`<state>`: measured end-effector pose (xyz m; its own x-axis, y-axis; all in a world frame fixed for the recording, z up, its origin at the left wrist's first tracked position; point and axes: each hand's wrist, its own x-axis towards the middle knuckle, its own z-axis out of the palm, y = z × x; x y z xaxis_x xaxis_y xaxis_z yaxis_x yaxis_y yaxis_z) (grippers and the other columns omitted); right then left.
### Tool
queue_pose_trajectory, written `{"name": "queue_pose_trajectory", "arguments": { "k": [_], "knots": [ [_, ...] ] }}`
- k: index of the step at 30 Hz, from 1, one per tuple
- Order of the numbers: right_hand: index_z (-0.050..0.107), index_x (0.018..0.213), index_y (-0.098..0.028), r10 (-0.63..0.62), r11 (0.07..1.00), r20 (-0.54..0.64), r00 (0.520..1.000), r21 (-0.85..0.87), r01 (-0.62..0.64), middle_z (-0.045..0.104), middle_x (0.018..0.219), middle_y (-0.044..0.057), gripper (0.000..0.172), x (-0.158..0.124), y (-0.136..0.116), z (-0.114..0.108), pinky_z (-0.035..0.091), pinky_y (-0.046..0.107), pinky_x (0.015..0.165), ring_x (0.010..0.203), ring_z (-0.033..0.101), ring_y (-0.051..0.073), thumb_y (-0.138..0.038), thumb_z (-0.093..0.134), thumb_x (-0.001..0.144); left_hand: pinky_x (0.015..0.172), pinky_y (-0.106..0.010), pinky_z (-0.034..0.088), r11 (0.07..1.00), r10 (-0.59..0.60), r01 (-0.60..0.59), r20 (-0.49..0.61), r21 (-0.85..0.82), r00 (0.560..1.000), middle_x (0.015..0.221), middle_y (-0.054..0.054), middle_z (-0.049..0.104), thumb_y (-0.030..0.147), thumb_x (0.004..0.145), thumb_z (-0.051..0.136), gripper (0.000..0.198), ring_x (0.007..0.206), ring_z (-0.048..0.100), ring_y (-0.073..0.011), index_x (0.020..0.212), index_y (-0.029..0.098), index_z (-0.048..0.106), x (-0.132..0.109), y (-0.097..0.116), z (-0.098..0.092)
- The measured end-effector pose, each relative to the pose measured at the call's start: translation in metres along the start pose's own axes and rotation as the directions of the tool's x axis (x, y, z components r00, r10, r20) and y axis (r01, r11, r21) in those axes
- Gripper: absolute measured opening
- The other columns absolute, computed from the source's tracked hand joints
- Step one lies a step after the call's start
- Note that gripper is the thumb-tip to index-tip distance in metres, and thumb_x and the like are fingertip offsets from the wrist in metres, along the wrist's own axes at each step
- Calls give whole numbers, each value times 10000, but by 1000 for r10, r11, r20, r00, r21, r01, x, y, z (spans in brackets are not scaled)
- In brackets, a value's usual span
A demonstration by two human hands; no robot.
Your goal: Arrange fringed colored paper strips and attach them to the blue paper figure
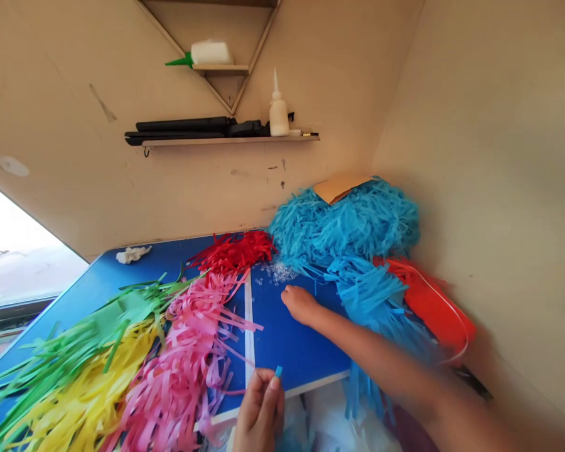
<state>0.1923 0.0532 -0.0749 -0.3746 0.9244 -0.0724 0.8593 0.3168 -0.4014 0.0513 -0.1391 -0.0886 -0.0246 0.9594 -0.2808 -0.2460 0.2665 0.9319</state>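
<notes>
My left hand (260, 408) is at the table's front edge, its thumb and fingers pinched on a blue strip (279, 371). Only the strip's short end shows above the fingertips. Farther in, my right hand (302, 304) hovers over or rests on the blue table (294, 351), fingers curled and closed; whatever they hold, if anything, is hidden. Just beyond it lies a small heap of tiny clear pieces (281, 272). A bundle of blue strips (376, 295) lies beside my right forearm, and a large fluffy blue pile (343, 226) stands behind.
Pink strips (183, 351), yellow strips (89, 383), green strips (117, 314) and red strips (238, 251) cover the left. An orange-red bundle (433, 307) leans at the right. Brown card (341, 186) tops the blue pile. The wall shelf (226, 142) holds a white bottle (279, 116).
</notes>
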Motion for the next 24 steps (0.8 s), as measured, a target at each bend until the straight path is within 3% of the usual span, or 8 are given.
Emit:
{"name": "queue_pose_trajectory", "arguments": {
  "k": [3,6,8,10,12,15,20,24],
  "knots": [
    [682,923,-113,-6,998,5,1000,67,6,650,1021,118,191,-32,-11,-2,473,261,764,837,654,163,-19,522,879,454,-182,286,997,-8,5,34,76,999,561,88,388,696,752,618,490,454,333,-63,749,220,501,4,-3,-15],
    [697,920,-182,-81,943,-16,997,322,82,646,1016,29,131,-85,-21,2,491,197,708,774,641,99,-130,578,901,484,-197,347,982,23,-36,72,184,997,587,55,485,658,782,610,456,490,411,-85,742,207,557,1,-2,-22],
    [721,880,-197,-74,740,-89,993,663,115,642,989,20,89,-121,-26,10,511,206,666,769,637,112,-181,636,856,523,-210,394,948,90,-105,63,299,994,602,28,548,613,795,621,419,537,486,-112,751,197,622,-1,-2,-20],
    [737,861,-202,9,480,-125,992,871,105,647,947,25,82,-150,-29,21,527,237,648,743,637,130,-238,675,821,544,-221,420,895,173,-179,52,408,984,604,12,585,564,809,629,372,567,530,-133,768,196,676,-3,-3,-15],
    [736,903,-214,121,310,-103,987,949,61,670,899,21,140,-168,-29,32,537,261,669,732,647,141,-297,713,793,531,-226,428,840,238,-241,69,487,969,600,4,610,536,823,624,344,562,548,-144,775,204,703,-3,-6,-9],
    [721,917,-212,256,167,-59,965,986,16,708,836,20,248,-180,-27,42,536,274,693,740,658,158,-344,791,719,544,-237,461,764,317,-320,106,560,943,643,-5,657,508,843,609,313,580,585,-157,772,220,710,-3,-8,0],
    [715,831,-204,327,146,-38,944,989,-10,730,793,26,260,-189,-24,43,531,280,701,745,670,180,-384,821,675,584,-228,505,611,455,-488,228,623,861,703,2,704,401,871,612,209,619,645,-153,774,245,713,-7,0,10],
    [724,810,-205,334,290,-102,937,957,1,730,778,22,159,-197,-23,39,526,274,706,732,667,178,-336,765,730,581,-197,507,494,532,-598,325,631,782,701,13,709,294,888,596,153,621,666,-130,801,252,716,-12,8,15]
  ]
}}
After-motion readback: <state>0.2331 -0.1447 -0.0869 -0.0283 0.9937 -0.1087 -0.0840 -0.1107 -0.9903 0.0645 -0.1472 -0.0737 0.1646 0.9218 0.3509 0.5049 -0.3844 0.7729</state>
